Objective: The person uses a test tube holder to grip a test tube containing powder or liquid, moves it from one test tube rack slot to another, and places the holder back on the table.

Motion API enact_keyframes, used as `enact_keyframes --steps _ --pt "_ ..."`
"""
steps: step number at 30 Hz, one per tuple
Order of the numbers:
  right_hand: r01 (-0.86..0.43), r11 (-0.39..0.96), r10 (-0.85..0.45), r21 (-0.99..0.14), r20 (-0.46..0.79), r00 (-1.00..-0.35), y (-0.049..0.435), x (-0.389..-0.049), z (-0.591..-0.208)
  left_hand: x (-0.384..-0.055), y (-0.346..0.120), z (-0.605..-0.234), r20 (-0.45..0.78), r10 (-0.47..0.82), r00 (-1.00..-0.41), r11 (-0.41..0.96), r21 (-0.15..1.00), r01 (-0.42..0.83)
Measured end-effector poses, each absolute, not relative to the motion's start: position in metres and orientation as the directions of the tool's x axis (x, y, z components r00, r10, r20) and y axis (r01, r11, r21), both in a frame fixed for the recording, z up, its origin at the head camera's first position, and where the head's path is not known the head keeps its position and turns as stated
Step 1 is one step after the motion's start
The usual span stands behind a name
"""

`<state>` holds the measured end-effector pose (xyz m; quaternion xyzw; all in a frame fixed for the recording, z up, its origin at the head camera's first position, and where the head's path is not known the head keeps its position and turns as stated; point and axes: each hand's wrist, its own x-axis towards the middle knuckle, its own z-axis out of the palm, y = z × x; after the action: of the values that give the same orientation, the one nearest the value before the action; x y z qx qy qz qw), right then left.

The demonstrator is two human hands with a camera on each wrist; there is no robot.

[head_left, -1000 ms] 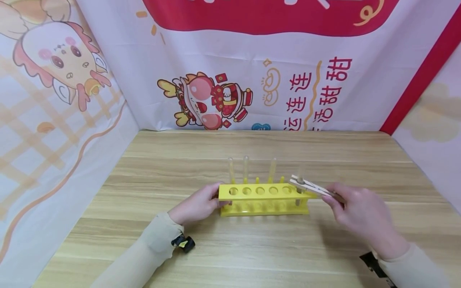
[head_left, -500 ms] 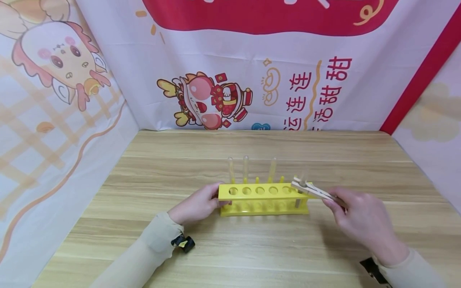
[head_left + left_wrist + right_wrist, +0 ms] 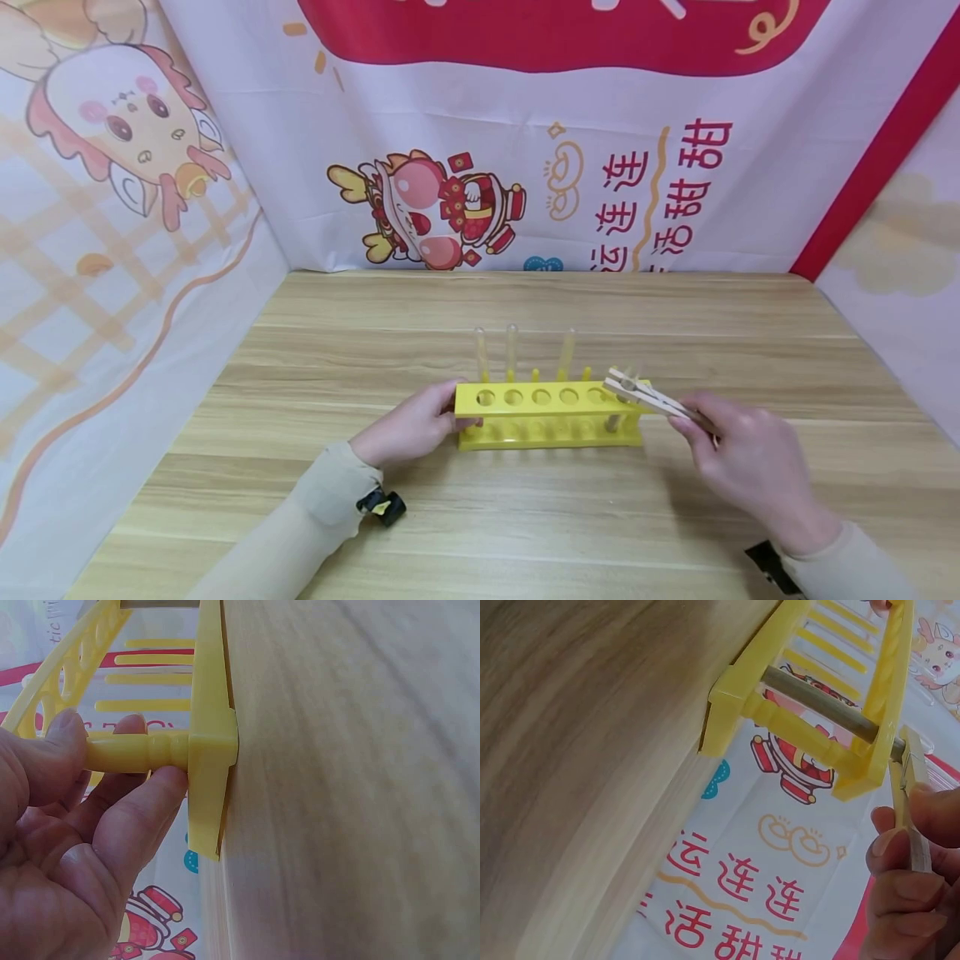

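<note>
A yellow test tube rack [image 3: 551, 408] stands upright on the table. My left hand [image 3: 416, 427] grips its left end; in the left wrist view the thumb and fingers [image 3: 139, 817] pinch the yellow end post [image 3: 120, 752]. My right hand [image 3: 753, 458] holds a wooden test tube clamp [image 3: 660, 402] by its rear part. The clamp's front lies just above the rack's top plate, around the upper part of a test tube [image 3: 825, 705]. That tube passes through the rightmost hole, and its lower end reaches the base in the right wrist view.
Behind the top plate, several yellow pegs [image 3: 536, 375] rise from the rack. Three clear test tubes sit upside down there: one at the left [image 3: 481, 354], another beside it [image 3: 512, 350] and a third farther right [image 3: 567, 352]. A printed cloth [image 3: 450, 108] hangs behind the wooden table [image 3: 525, 517].
The right hand has lowered the clamp, and the test tube has sunk down through the rightmost hole toward the base. The left hand and the rack have stayed in place.
</note>
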<state>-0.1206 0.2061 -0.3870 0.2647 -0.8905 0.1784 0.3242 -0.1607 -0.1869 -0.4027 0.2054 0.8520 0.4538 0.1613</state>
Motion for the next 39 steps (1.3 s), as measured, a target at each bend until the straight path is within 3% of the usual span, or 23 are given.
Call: enact_keyframes --steps 10,19,26,39 --pt "-0.582 0.807 -0.343 -0.103 0.720 -0.604 0.206 -0.122 -0.379 -0.160 -0.187 -0.402 -0.097 0.497 -0.862 0.508 0.838 0.199" --pt "-0.586 0.804 -0.308 -0.098 0.775 -0.552 0.207 -0.128 -0.348 -0.160 -0.187 -0.403 -0.093 0.495 -0.864 0.509 0.837 0.202" --pt "-0.544 0.811 -0.223 -0.215 0.746 -0.628 0.223 -0.133 -0.332 -0.160 -0.187 -0.403 -0.095 0.493 -0.865 0.511 0.836 0.199" --pt "-0.407 0.878 -0.155 -0.251 0.655 -0.739 0.245 -0.144 -0.341 -0.159 -0.187 -0.402 -0.091 0.492 -0.866 0.517 0.831 0.207"
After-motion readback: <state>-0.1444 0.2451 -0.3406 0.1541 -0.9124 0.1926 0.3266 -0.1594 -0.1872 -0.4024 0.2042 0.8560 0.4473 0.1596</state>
